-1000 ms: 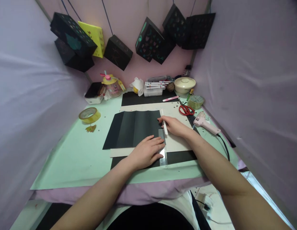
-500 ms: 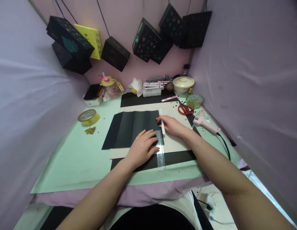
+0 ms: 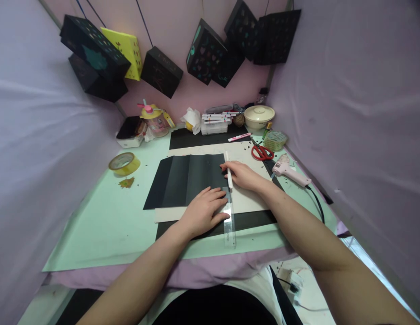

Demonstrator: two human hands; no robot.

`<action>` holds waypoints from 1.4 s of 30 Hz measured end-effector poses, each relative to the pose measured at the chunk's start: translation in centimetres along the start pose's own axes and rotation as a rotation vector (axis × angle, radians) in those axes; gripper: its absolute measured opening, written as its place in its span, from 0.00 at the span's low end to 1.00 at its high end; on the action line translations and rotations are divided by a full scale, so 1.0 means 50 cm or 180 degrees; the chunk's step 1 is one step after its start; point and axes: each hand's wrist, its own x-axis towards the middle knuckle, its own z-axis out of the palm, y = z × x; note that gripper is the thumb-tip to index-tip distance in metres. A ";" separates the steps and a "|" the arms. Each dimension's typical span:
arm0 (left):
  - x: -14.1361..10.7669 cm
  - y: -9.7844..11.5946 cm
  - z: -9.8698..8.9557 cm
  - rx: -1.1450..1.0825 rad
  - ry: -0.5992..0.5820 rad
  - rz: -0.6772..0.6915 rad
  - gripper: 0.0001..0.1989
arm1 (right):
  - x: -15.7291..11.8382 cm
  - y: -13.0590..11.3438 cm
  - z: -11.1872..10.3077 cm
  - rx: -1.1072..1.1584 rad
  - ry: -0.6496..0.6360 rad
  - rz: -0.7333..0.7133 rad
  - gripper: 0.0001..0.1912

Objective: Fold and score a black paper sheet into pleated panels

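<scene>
A black sheet of paper (image 3: 179, 178) with vertical fold lines lies on a pale board (image 3: 250, 201). Along the sheet's right edge runs a clear ruler (image 3: 229, 225), its lower end reaching past the board. My left hand (image 3: 206, 210) lies over the sheet's lower right part, fingers spread and fingertips on the ruler. My right hand (image 3: 239, 175) is closed round a white stick-like tool (image 3: 229, 177) at the sheet's upper right edge, just beyond the ruler's upper end.
Red-handled scissors (image 3: 262, 152), a pink glue gun (image 3: 291, 174) and a tape roll (image 3: 275, 141) lie at the right. Yellow tape (image 3: 124, 164) sits at the left. Pens (image 3: 217, 118) and a lidded bowl (image 3: 259, 117) stand at the back. Black boxes (image 3: 162, 72) hang above.
The ruler has slid slightly down and to the right, with my left hand moving along with it. My right hand keeps its hold on the white tool. The view has shifted a little.
</scene>
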 end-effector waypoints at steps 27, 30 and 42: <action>-0.001 -0.001 0.003 -0.0002 0.0140 0.0020 0.19 | 0.000 -0.001 0.000 0.0034 -0.0006 0.0011 0.14; 0.000 -0.001 0.003 0.0006 0.0119 0.0007 0.20 | -0.001 -0.002 -0.001 0.0035 -0.0013 0.0025 0.15; -0.001 -0.001 0.003 -0.0014 0.0155 0.0029 0.19 | -0.001 0.001 0.000 -0.0014 -0.0016 0.0015 0.14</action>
